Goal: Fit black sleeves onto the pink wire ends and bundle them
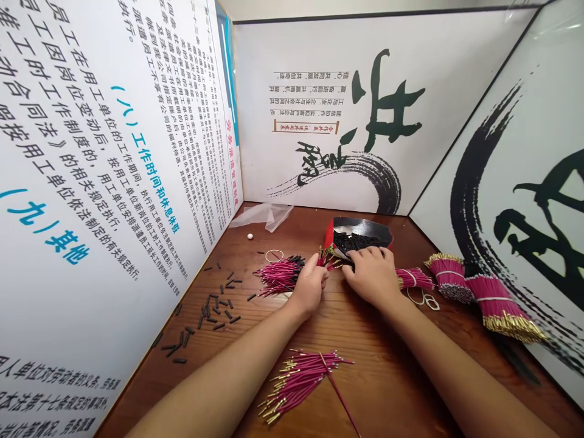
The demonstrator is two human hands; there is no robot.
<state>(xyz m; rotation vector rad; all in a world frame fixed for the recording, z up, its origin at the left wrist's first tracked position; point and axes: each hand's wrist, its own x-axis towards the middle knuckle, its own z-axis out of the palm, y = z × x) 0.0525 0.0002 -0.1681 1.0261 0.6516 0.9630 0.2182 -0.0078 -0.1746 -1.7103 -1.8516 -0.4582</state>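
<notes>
Wooden table (383, 377) bearing magenta wires (298, 380); black tubes (235, 319); open box (371, 229)

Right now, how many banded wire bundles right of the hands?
3: the small bundle beside the right hand, the middle bundle next, the large bundle farthest right. The hand may hide more.

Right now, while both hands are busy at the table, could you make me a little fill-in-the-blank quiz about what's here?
1. The left hand holds pink wires whose tips are coloured ____.
2. The right hand is at an open box of small pieces coloured ____.
3. Loose black tubes lie scattered on the table toward the picture's ____ side.
4. The tied bundles near the wall at the picture's right have bands coloured ____.

Missing words: gold; black; left; white.
</notes>
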